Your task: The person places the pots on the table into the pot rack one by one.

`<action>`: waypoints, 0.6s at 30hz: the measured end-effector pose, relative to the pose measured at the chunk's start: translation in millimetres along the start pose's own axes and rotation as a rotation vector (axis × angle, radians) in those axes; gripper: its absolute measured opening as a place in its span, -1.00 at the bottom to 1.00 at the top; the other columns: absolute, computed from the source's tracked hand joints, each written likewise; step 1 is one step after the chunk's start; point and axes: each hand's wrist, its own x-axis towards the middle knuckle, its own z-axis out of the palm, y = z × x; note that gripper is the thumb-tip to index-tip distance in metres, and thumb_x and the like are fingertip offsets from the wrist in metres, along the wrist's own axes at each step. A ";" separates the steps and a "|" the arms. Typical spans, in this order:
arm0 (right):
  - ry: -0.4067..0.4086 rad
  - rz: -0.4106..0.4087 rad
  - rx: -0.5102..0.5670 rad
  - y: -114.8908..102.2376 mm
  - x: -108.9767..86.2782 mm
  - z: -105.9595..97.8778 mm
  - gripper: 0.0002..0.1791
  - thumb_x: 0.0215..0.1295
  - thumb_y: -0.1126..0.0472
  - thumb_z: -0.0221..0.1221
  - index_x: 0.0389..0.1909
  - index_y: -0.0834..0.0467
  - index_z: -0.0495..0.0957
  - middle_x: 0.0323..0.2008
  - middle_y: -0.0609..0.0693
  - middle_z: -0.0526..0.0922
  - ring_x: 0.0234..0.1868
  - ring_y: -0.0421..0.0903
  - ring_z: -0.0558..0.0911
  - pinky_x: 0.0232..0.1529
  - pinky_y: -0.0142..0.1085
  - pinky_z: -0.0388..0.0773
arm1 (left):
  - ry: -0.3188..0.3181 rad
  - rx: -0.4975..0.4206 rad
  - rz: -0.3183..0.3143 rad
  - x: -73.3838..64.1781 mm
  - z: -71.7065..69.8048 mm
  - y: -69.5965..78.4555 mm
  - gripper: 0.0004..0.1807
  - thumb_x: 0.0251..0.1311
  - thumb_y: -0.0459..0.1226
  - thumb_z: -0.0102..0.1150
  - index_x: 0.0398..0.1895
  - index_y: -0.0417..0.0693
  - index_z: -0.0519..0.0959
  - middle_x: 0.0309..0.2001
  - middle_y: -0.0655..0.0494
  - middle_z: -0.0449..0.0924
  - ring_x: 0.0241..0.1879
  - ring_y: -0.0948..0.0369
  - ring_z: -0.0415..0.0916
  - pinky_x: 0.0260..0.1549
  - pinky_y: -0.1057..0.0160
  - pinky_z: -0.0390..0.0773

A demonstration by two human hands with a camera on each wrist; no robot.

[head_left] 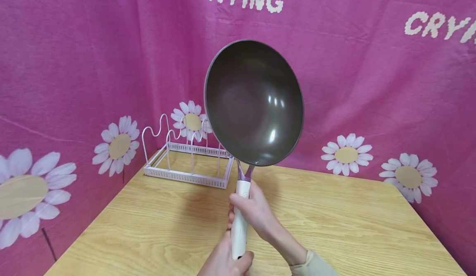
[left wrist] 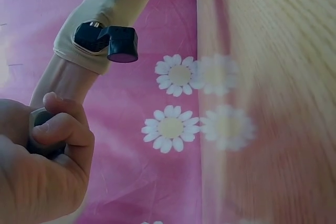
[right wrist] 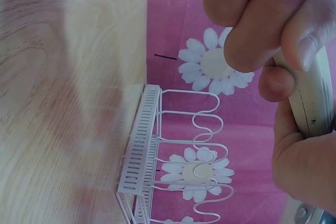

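A frying pan with a deep, dark, glossy inside is held up above the table, its bowl at the top and its open side facing me. Its white handle points down, joined to the bowl by a purple forked neck. My right hand grips the upper handle, thumb lying across the front. Lower down, my left hand holds the handle's end. The left wrist view shows the left hand's fingers curled round the dark tip. In the right wrist view, the right hand's fingers wrap the handle.
A white wire pan rack with wavy dividers stands on the wooden table, at the back left behind the pan. Pink cloth with daisies and lettering hangs behind and along the left side.
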 end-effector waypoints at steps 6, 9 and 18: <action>-0.046 -0.026 0.030 -1.7 4.7 5.2 -0.81 0.23 0.39 -0.01 -0.14 0.26 0.28 -0.69 0.00 0.53 -0.69 -0.11 0.58 -0.52 -0.07 0.66 | 0.019 0.045 -0.014 -1.4 -5.8 0.9 -0.34 0.15 -0.28 0.17 0.25 -0.44 0.18 -0.45 0.01 0.49 -0.54 0.19 0.49 -0.55 0.30 0.49; -0.063 -0.034 0.031 -2.3 7.5 8.3 -0.82 0.23 0.39 -0.01 -0.15 0.25 0.29 -0.69 -0.01 0.53 -0.69 -0.11 0.58 -0.52 -0.08 0.66 | 0.031 0.074 -0.007 -2.9 -9.4 1.1 -0.32 0.18 -0.28 0.16 0.29 -0.43 0.15 -0.48 0.03 0.51 -0.55 0.18 0.51 -0.56 0.29 0.48; -0.097 -0.061 0.023 -5.2 16.0 16.6 -0.86 0.24 0.36 0.00 -0.19 0.27 0.32 -0.71 0.00 0.54 -0.69 -0.09 0.60 -0.49 0.01 0.67 | 0.086 0.167 0.036 -6.1 -20.2 4.0 -0.36 0.19 -0.25 0.17 0.22 -0.44 0.19 -0.60 0.11 0.54 -0.62 0.25 0.52 -0.58 0.32 0.46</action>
